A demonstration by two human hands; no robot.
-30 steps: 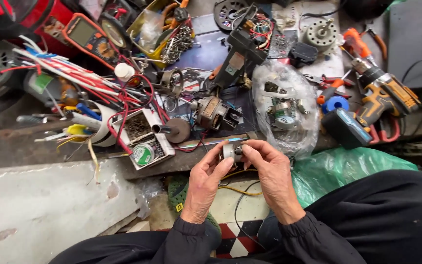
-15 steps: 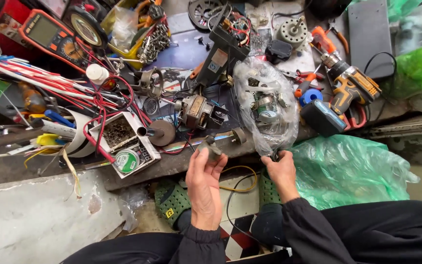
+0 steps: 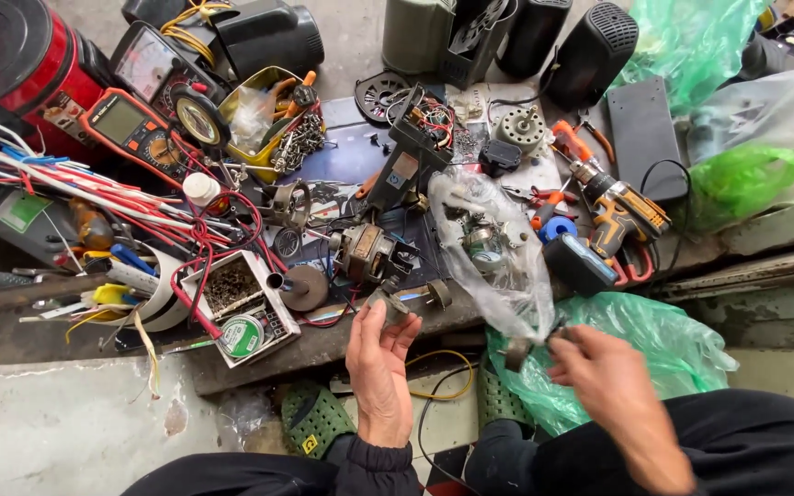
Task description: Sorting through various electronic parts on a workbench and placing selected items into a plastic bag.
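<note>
A concrete floor is carrying a dark board (image 3: 360,340) crowded with repair clutter. At its left edge a bundle of red and white wires (image 3: 94,197) is spilling over an orange multimeter (image 3: 130,129), and a small open box with a green solder reel (image 3: 241,335) is sitting near the front edge. The left hand (image 3: 380,367) is rising just in front of that edge, fingers loosely spread and palm open, its fingertips pinching a small grey metal part (image 3: 390,301). The part's long axis is running slantwise, pointing up-left toward the small motor (image 3: 365,253). To the right, the right hand (image 3: 599,377) is gripping the lower corner of a clear plastic bag (image 3: 489,257) of parts, fingers curled shut on the film. The bag is stretching from mid-board down past the front edge. Farther right a cordless drill (image 3: 622,216) is lying. The light fingertip grip is risking a drop into the clutter, and tugging the bag could spill its contents.
</note>
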